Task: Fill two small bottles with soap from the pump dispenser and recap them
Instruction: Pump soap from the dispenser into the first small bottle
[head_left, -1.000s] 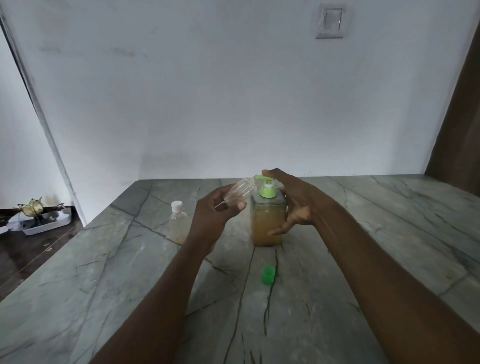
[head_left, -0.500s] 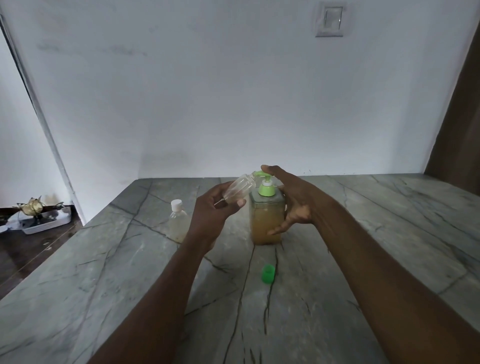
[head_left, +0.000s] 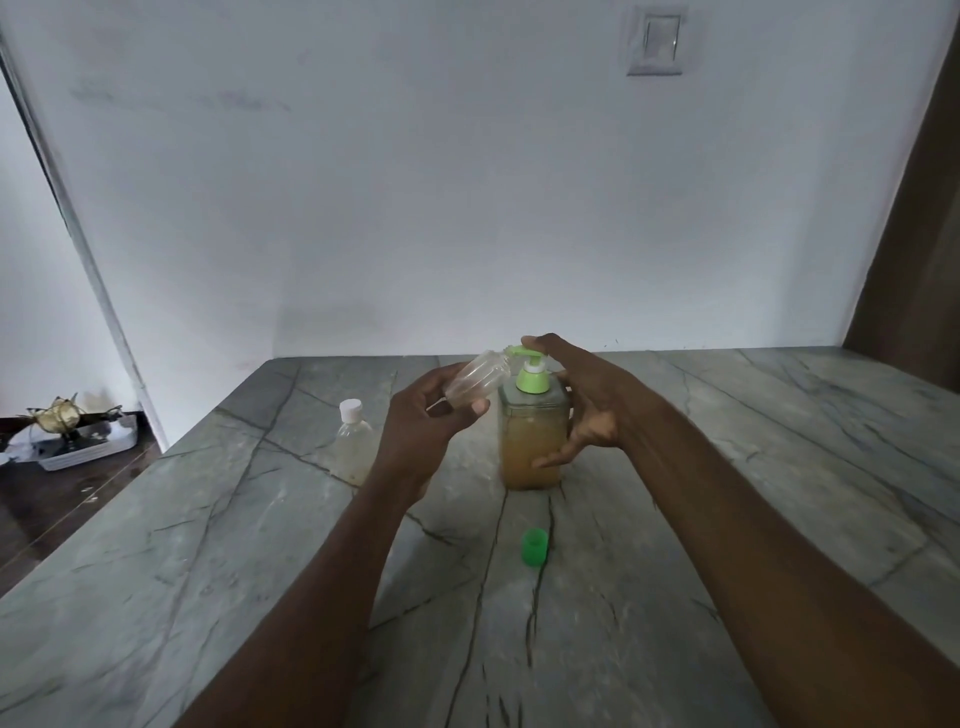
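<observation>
A square clear pump dispenser (head_left: 531, 447) with amber soap and a light green pump head stands at the middle of the grey stone table (head_left: 727, 467). My left hand (head_left: 426, 421) holds a small clear uncapped bottle (head_left: 475, 383) tilted, its mouth up against the pump spout. My right hand (head_left: 587, 400) rests beside the dispenser with a fingertip on top of the pump head. A green cap (head_left: 534, 546) lies on the table in front of the dispenser. A second small bottle (head_left: 353, 441) with a white cap stands to the left, partly behind my left wrist.
A white wall rises behind the table, with a switch plate (head_left: 655, 42) high up. A brown wooden panel (head_left: 914, 249) stands at the right. Down to the left, on a dark floor, sits a white tray (head_left: 78, 441) with a small ornament.
The pump head has risen from its pressed-down position, and my right fingertip rose with it. The left hand keeps the small bottle at the spout.
</observation>
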